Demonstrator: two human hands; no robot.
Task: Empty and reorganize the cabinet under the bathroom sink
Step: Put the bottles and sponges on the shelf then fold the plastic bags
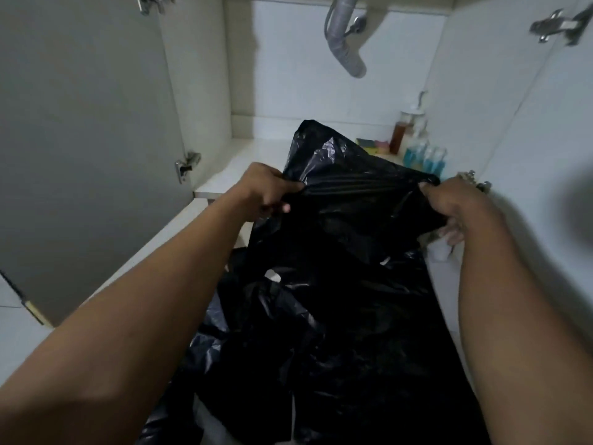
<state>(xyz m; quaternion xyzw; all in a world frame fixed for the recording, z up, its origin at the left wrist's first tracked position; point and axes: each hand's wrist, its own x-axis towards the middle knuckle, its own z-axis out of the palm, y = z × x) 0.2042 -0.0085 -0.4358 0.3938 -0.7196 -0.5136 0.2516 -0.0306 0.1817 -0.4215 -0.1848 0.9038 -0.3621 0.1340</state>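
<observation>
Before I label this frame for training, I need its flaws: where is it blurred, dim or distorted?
Head view: dim overall; the crumpled black plastic bag loses detail in shadow; a dark blurred smudge sits at the right edge; the small blue bottles are soft; wide-angle bending curves the white cabinet walls.

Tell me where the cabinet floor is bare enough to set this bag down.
Bare floor shows on the left, between the left wall and the black bag stretched between the left hand and right hand. The back right corner is crowded: sponges, a brown bottle and blue bottles.
</observation>
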